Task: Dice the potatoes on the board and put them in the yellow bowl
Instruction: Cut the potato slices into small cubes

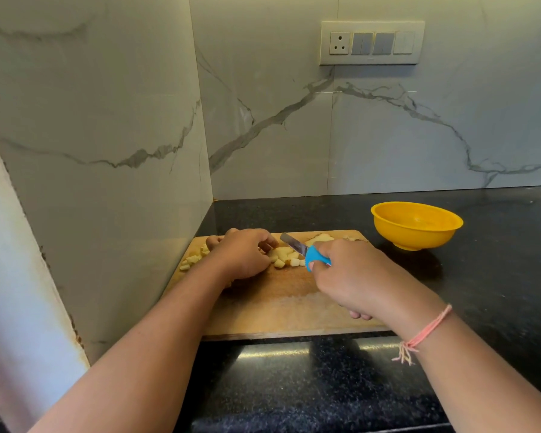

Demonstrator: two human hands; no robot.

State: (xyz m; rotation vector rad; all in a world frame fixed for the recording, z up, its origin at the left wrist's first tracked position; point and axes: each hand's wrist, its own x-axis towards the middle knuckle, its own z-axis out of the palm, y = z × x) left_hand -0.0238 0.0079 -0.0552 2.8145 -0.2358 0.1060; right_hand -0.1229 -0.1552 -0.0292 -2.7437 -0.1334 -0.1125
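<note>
The head view showed the left hand (pixel 242 256) curled over a potato piece (pixel 283 253) — steadying it — while the right hand (pixel 350 276) gripped the blue-handled knife (pixel 306 252), with the yellow bowl (pixel 416 235) empty.

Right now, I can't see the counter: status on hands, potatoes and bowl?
Left hand holds potatoes on board. Right hand grips knife, blade at the pieces. Bowl empty, beyond board's right end. Nothing between.
</note>
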